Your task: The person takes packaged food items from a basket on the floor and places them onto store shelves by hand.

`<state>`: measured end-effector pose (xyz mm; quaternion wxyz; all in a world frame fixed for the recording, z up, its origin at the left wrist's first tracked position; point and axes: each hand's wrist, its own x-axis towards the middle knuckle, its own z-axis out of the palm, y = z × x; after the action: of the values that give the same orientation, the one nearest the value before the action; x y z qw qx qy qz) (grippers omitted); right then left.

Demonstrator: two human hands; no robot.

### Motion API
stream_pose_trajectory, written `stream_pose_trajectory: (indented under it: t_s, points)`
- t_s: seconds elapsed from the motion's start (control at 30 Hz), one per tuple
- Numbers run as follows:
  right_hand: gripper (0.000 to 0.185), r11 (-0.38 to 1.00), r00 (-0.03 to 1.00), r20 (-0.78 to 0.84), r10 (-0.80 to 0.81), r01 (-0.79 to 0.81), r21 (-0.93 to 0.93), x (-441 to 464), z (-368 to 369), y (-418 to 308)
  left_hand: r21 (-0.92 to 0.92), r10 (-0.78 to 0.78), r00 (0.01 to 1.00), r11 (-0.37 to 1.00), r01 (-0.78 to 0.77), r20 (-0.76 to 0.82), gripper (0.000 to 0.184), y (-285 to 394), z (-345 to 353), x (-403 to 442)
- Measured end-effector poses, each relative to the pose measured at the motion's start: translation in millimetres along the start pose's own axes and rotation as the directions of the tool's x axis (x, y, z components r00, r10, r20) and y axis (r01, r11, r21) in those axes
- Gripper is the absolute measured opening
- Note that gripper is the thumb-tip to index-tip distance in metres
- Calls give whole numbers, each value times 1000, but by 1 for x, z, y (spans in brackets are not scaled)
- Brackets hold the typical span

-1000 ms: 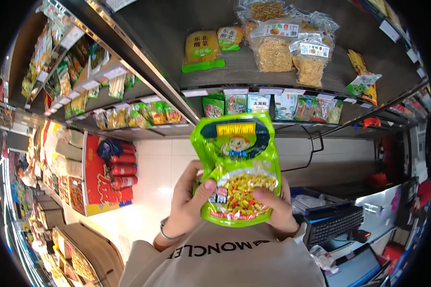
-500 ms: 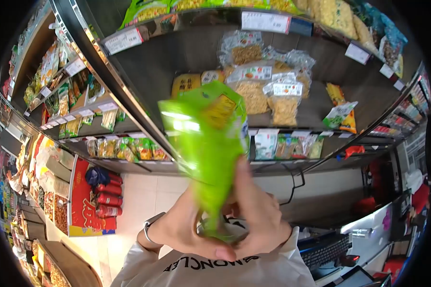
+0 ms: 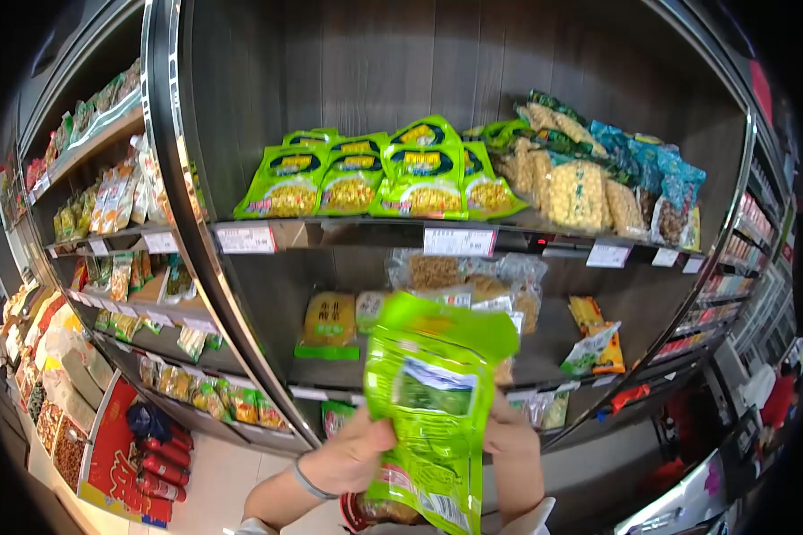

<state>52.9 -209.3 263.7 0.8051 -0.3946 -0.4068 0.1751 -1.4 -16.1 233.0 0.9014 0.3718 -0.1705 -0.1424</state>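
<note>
A bright green food packet (image 3: 428,392) is held upright in front of me, its back side with the picture panel and barcode facing me. My left hand (image 3: 359,450), with a band at the wrist, is closed on the packet's left edge. On the opposite edge my right hand (image 3: 509,430) grips it, its fingers partly hidden behind. Beyond the packet, on the upper shelf, stand several green packets (image 3: 419,178) of similar colour, showing food pictures on their fronts.
Right of the green packets lie bags of pale dried food (image 3: 580,196). The shelf below holds a yellow-brown packet (image 3: 328,321), clear bags (image 3: 433,269) and an orange packet (image 3: 608,352). Price labels (image 3: 459,242) line the shelf edge. Red fire extinguishers (image 3: 162,473) stand at lower left.
My view has tilted up, bringing the upper shelf into sight. The green packet has turned from a blurred, slanted position to upright, and my hands have moved apart to its two sides.
</note>
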Motion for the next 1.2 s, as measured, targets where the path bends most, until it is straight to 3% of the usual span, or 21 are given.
stream_pose_trajectory:
  t_s: [0.03, 0.07, 0.1, 0.13, 0.17, 0.2, 0.23, 0.3, 0.33, 0.37, 0.43, 0.5, 0.57, 0.6, 0.7, 0.73, 0.83, 0.9, 1.03, 1.1, 1.2]
  points:
    - [63, 979, 990, 20, 138, -140, 149, 2, -3, 2, 1, 15, 998, 1000, -15, -54, 81, -8, -1, 10]
    - [67, 970, 976, 134, 174, -193, 149, 17, -8, 3, 99, -41, 999, 994, 43, -25, 75, -2, 7, 19]
    - [70, 957, 947, 244, 210, -250, 145, 34, -15, 8, 2, -50, 999, 999, 50, 20, 67, -13, -4, 27]
    - [69, 922, 967, 221, 125, -196, 334, 40, -36, 43, 33, -3, 1000, 999, 2, 23, 64, -18, -15, 35]
    - [69, 929, 964, 240, 115, -190, 317, 41, -41, 43, 62, 48, 998, 997, -49, 31, 61, -13, -16, 46]
    - [66, 974, 990, 119, 81, -104, 202, 42, -44, 39, 73, 66, 997, 995, -69, 46, 61, -1, -14, 51]
    - [64, 996, 999, -4, 33, -32, 82, 42, -46, 33, 170, -57, 997, 984, 48, 48, 60, 25, 2, 49]
    - [58, 987, 984, -111, 140, -131, 88, 43, -46, 10, 270, -175, 984, 949, 159, 35, 60, 48, 7, 54]
    - [57, 986, 938, -326, -119, 72, -152, 45, -44, 11, 535, 30, 1000, 845, -26, 0, 62, 50, 5, 56]
    - [57, 887, 797, -456, -396, 203, -415, 45, -43, 11, 755, 233, 972, 634, -169, 22, 64, 53, 2, 58]
    - [56, 890, 824, -417, -384, 211, -404, 59, -42, -8, 520, 240, 958, 805, -287, 157, 73, 72, 3, 60]
    - [55, 850, 875, -299, -379, 202, -487, 74, -49, -27, 653, 302, 929, 663, -366, 214, 64, 92, 21, 69]
    - [56, 813, 917, -174, -359, 215, -541, 92, -45, -47, 882, 413, 904, 380, -280, 109, 46, 101, 36, 86]
    - [56, 811, 915, -171, -366, 224, -541, 98, -42, -53, 909, 518, 814, 151, -388, 262, 27, 105, 23, 105]
    - [59, 717, 872, -102, -478, 320, -619, 122, -38, -69, 852, 552, 795, 263, -453, 252, 21, 122, 20, 131]
    - [61, 684, 874, -90, -478, 306, -662, 131, -39, -77, 887, 583, 746, 91, -453, 321, 22, 133, 18, 140]
    - [63, 588, 862, -82, -500, 268, -763, 170, -58, -90, 880, 649, 598, -300, -367, 471, 21, 159, 25, 167]
    - [62, 586, 895, -59, -443, 239, -774, 204, -78, -93, 929, 685, 627, -270, -254, 371, 20, 170, 19, 187]
    - [72, 503, 910, -17, -414, 213, -837, 241, -101, -69, 918, 719, 596, -387, -84, 358, 21, 181, -13, 204]
    - [79, 183, 895, -100, -436, -20, -983, 242, -98, -59, 931, 721, 618, -360, -54, 314, 21, 178, -24, 204]
    - [91, 88, 936, -154, -318, -132, -987, 244, -101, -55, 902, 667, 704, -422, 90, 242, 28, 179, -43, 206]
